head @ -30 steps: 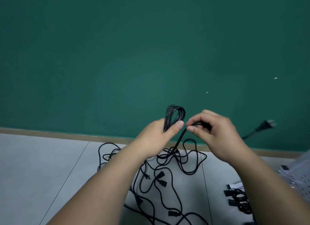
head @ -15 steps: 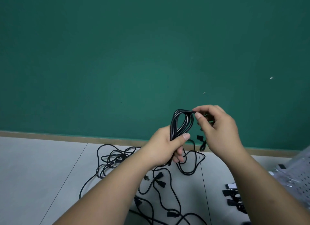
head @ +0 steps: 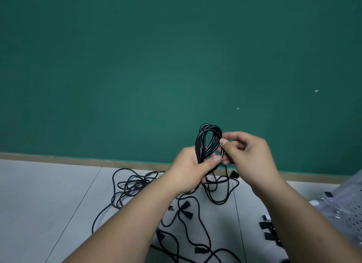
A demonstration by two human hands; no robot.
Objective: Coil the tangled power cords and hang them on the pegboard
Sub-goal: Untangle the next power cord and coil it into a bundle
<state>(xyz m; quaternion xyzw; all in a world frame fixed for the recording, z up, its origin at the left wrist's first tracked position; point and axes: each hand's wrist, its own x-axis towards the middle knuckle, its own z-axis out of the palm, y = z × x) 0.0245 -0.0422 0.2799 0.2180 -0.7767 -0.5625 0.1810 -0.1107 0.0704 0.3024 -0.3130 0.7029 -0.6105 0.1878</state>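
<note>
My left hand (head: pixel 191 167) grips a coil of black power cord (head: pixel 208 139), whose loops stand up above the fist. Beside it, my right hand (head: pixel 247 155) pinches the cord's loose end against the right side of the coil. That end trails down to a plug (head: pixel 234 174) hanging under my right hand. Below on the pale floor lies a tangle of black cords (head: pixel 137 184) with several plugs (head: pixel 186 209). A white pegboard (head: pixel 350 209) lies flat at the right edge.
A dark green wall (head: pixel 156 66) with a wooden skirting strip (head: pixel 78 160) closes the back. A bundle of black cord (head: pixel 271 233) lies beside the pegboard's near left edge. Small white parts rest on the pegboard.
My right hand has brought the cord's free end in from the right and down along the coil's right side. The coil has gained loops and the plug now hangs under my right hand.
</note>
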